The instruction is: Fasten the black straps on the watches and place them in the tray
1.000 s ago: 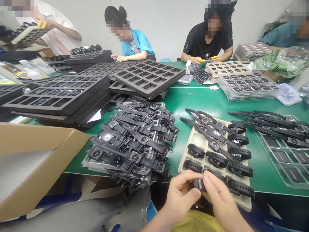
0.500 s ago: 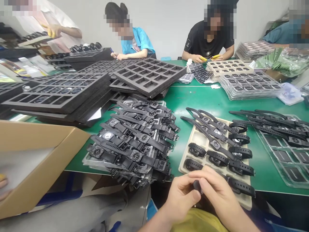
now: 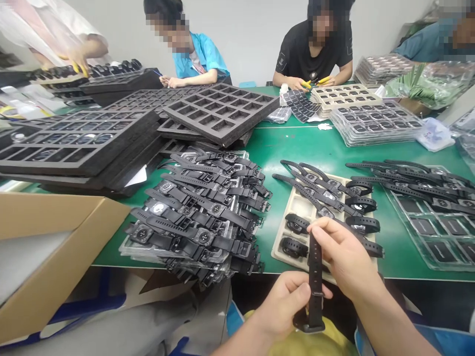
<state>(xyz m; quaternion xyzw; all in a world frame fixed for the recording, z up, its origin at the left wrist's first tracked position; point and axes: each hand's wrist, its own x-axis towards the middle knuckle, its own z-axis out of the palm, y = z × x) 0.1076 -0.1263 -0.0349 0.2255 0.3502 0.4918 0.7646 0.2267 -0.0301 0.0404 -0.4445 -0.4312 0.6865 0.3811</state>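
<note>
A black watch (image 3: 315, 267) hangs upright between my hands, its strap stretched out and its case at the bottom. My right hand (image 3: 339, 252) pinches the strap's upper end. Lower down, my left hand (image 3: 285, 304) grips the strap near its buckle. Behind them is a beige tray (image 3: 276, 252), with several watches with curled straps and some with straight straps lying across it. To its left, many black watches (image 3: 204, 210) are piled on clear plastic trays. More watches (image 3: 411, 183) lie across a clear tray (image 3: 411, 247) at the right.
Black foam trays (image 3: 222, 113) are stacked at the back left. An open cardboard box (image 3: 89, 237) is at the lower left. Across the green table (image 3: 289, 148), several people work. Stacked clear trays (image 3: 376, 126) and a plastic bag (image 3: 434, 133) are at the back right.
My hands, close together before, have moved apart. My right hand has risen with the strap end, and the watch now shows at full length. The whole view has shifted slightly.
</note>
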